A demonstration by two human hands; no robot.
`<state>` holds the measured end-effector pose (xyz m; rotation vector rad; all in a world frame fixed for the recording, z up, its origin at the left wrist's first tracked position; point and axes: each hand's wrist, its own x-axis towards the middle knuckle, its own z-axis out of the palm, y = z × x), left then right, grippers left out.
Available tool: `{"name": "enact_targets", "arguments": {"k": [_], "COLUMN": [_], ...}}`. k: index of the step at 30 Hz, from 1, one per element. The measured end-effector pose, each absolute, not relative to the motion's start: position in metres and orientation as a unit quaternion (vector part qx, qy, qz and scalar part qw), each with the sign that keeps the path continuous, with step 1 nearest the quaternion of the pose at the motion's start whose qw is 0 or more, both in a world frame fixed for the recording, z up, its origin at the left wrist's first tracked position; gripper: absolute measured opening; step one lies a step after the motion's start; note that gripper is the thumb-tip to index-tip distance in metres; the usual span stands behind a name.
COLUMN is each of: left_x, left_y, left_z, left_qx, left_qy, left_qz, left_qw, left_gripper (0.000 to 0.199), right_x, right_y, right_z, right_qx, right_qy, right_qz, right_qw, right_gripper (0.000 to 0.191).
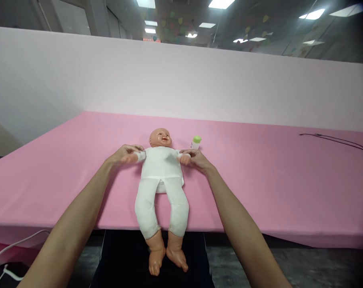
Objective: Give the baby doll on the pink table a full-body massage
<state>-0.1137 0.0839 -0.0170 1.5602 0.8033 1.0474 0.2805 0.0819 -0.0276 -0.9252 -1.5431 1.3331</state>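
A baby doll (161,164) in white cloth lies on its back on the pink table cover (253,180), head away from me, with its bare feet hanging past the near edge. My left hand (125,154) is closed around the doll's arm on the left side of the view. On the other side, my right hand (196,159) holds the doll's other arm, its fingers by the white sleeve. Just beyond my right hand stands a small bottle (196,142) with a green cap, its lower part hidden by the hand.
A dark thin cord (337,139) lies at the far right of the table. Behind the table rises a white partition (181,80). At the lower left, a white cable (19,243) hangs by the table edge. My legs are below the near edge.
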Motion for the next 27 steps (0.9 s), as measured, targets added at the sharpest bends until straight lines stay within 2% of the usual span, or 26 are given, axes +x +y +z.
{"name": "enact_targets", "arguments": {"k": [3, 6, 12, 15, 18, 20, 24, 27], "left_x": [-0.114, -0.111, -0.106, -0.106, -0.109, -0.110, -0.109, -0.107], "left_y": [0.081, 0.081, 0.094, 0.103, 0.106, 0.103, 0.092, 0.085], "left_z": [-0.014, -0.015, -0.025, -0.032, -0.037, -0.038, -0.035, -0.032], "left_qx": [0.706, 0.694, 0.506, 0.413, 0.359, 0.343, 0.387, 0.446], "left_qy": [0.325, 0.342, 0.398, 0.428, 0.483, 0.528, 0.614, 0.644], "left_qz": [0.356, 0.381, 0.604, 0.662, 0.674, 0.671, 0.634, 0.593], "left_qw": [0.519, 0.506, 0.470, 0.456, 0.429, 0.393, 0.268, 0.184], "left_gripper": [0.017, 0.018, 0.060, 0.078, 0.090, 0.099, 0.117, 0.118], "right_x": [0.286, 0.288, 0.283, 0.282, 0.288, 0.294, 0.304, 0.308], "right_y": [0.085, 0.086, 0.086, 0.089, 0.093, 0.094, 0.091, 0.089], "right_z": [-0.034, -0.038, -0.030, -0.028, -0.028, -0.029, -0.033, -0.034], "right_qx": [-0.357, -0.365, -0.377, -0.399, -0.450, -0.515, -0.630, -0.681], "right_qy": [-0.663, -0.645, -0.518, -0.455, -0.388, -0.363, -0.387, -0.400], "right_qz": [0.522, 0.520, 0.521, 0.500, 0.454, 0.406, 0.324, 0.262], "right_qw": [0.400, 0.425, 0.564, 0.620, 0.664, 0.662, 0.590, 0.555], "right_gripper": [0.011, 0.014, 0.058, 0.061, 0.053, 0.045, 0.039, 0.039]}}
